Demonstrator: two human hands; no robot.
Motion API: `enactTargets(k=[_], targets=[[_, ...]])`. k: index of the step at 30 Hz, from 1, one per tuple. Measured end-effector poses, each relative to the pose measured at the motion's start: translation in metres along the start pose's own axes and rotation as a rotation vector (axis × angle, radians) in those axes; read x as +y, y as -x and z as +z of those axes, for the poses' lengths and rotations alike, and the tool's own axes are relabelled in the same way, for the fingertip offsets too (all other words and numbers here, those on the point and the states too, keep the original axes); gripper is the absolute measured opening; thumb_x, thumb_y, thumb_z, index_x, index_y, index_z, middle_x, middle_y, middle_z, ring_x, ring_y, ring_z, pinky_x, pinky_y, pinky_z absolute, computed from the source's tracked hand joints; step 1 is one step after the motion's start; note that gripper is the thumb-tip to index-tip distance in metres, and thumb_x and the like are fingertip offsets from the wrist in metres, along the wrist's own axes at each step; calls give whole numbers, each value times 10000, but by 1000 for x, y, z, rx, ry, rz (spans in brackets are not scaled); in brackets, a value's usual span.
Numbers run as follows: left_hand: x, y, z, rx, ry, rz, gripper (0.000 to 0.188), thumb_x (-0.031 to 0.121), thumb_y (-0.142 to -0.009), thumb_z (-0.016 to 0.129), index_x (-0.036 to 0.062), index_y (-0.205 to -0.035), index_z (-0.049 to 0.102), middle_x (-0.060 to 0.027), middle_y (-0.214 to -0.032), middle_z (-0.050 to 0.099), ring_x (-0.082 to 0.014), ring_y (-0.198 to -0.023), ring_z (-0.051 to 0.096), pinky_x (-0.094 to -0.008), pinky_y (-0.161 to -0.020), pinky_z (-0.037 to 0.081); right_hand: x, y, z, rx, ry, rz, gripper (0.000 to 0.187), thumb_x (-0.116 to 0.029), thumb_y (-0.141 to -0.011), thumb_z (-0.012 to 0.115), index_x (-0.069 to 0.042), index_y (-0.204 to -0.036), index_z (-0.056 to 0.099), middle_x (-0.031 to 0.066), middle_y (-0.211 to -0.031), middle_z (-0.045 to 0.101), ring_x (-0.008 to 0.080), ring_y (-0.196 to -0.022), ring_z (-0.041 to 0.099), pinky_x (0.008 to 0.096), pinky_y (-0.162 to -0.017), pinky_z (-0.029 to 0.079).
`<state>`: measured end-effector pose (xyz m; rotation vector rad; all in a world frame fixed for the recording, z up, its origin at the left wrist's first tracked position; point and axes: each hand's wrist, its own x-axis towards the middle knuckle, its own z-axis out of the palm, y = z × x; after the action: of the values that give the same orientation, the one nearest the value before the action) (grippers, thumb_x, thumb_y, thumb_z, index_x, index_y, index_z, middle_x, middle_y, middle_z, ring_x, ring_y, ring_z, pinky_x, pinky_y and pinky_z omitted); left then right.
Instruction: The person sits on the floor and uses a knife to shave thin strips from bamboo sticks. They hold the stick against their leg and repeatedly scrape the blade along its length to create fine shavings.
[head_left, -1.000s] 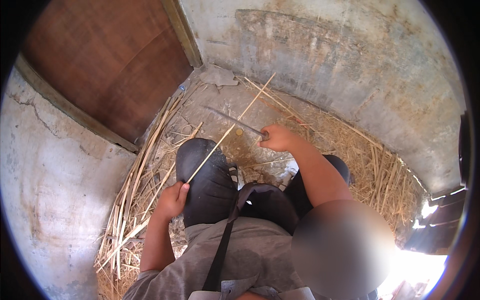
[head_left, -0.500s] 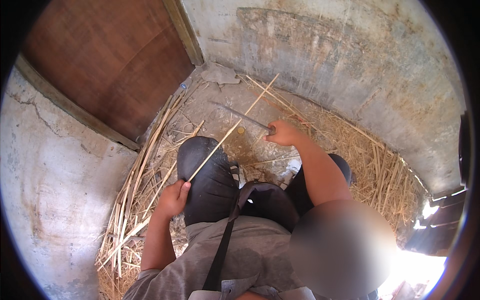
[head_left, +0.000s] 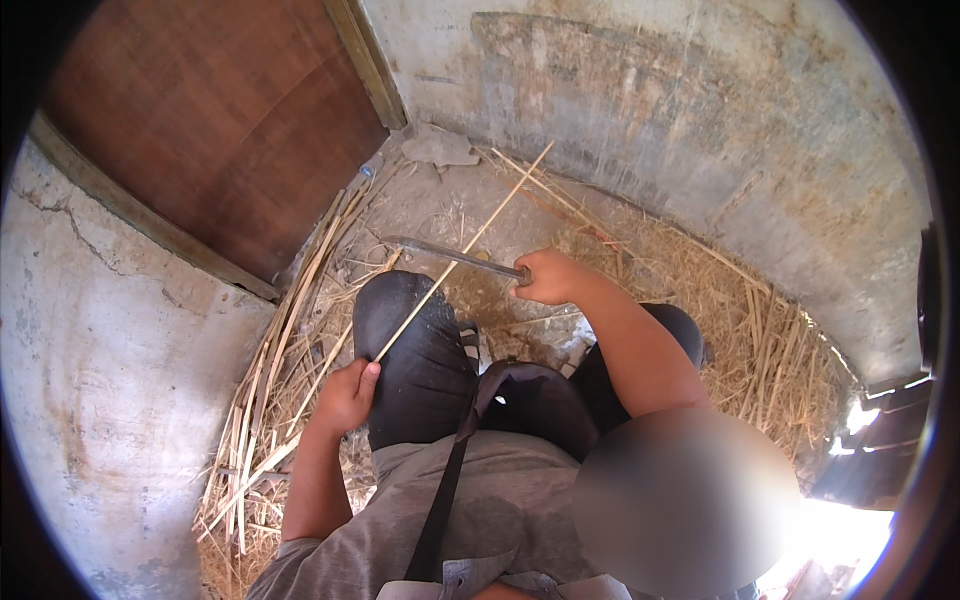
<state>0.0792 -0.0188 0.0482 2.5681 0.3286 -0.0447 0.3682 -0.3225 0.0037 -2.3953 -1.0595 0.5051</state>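
- Your left hand (head_left: 348,395), left of centre in the frame, is wrapped around the lower end of the pale strip (head_left: 490,220), which slants over your left knee (head_left: 388,300) toward the top centre.
- Your right hand (head_left: 548,277), just right of centre, grips the knife (head_left: 430,248) at its near end; its blade crosses the strip, but you can't tell whether they touch.
- The strip looks light, springy and likely to splinter; its lower end, well away from the blade, seems your safest hold.
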Motion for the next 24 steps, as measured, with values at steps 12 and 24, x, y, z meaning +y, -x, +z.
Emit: enactTargets(k=[12, 24], targets=[[5, 0, -2, -2, -19, 3, 454, 410, -1071, 463, 10, -878, 557, -271, -781, 625, -500, -781, 613, -525, -683, 470, 14, -2, -6, 25, -13, 81, 504, -407, -785, 787, -14, -1094, 726, 248, -1050, 709, 415, -1017, 675, 471, -898, 534], [8, 0, -2, 2, -56, 14, 415, 384, -1063, 490, 14, -889, 565, -264, -769, 630, -498, -777, 620, -534, -684, 473, 35, -6, 1, 98, 32, 82, 539, -432, -816, 766, -45, -1186, 700, 224, -1174, 688, 411, -1116, 642, 442, -965, 512]])
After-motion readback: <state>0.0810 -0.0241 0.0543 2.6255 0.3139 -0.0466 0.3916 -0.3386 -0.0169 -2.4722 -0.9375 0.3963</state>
